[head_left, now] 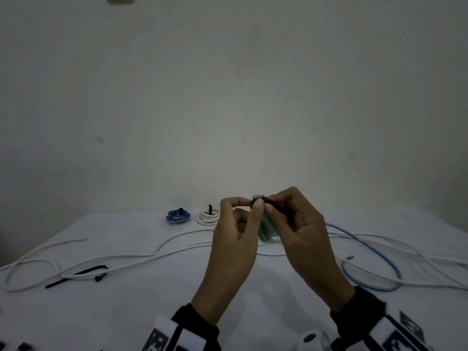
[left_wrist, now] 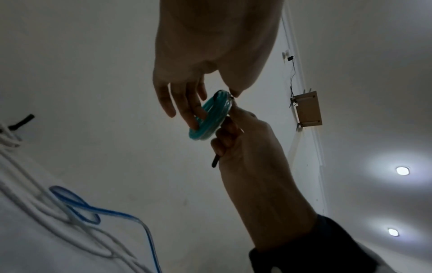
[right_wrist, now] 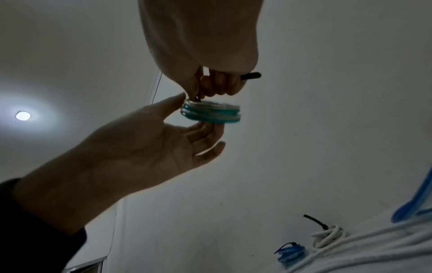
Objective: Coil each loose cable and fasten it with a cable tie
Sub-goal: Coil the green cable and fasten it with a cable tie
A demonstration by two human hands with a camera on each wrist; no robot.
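Note:
A small coil of green cable (head_left: pixel 266 230) is held up above the table between both hands. A black cable tie (head_left: pixel 258 200) wraps its top edge. My left hand (head_left: pixel 253 206) pinches the green coil (right_wrist: pixel 210 112) beside the tie's head, thumb on the rim and fingers (left_wrist: pixel 187 110) under the loops. My right hand (head_left: pixel 271 203) grips the tie's tail (right_wrist: pixel 251 75), which sticks out past its curled fingers (right_wrist: pixel 219 83). In the left wrist view the tail's end (left_wrist: pixel 215 160) shows below the right hand. The tie's head is mostly hidden by fingertips.
On the white-covered table (head_left: pixel 152 312), a tied blue coil (head_left: pixel 178 216) and a tied white coil (head_left: pixel 209 216) sit at the back. Loose white cables (head_left: pixel 126 257) cross the table, and a loose blue cable (head_left: pixel 379 252) loops at the right. Spare black ties (head_left: pixel 83 273) lie front left.

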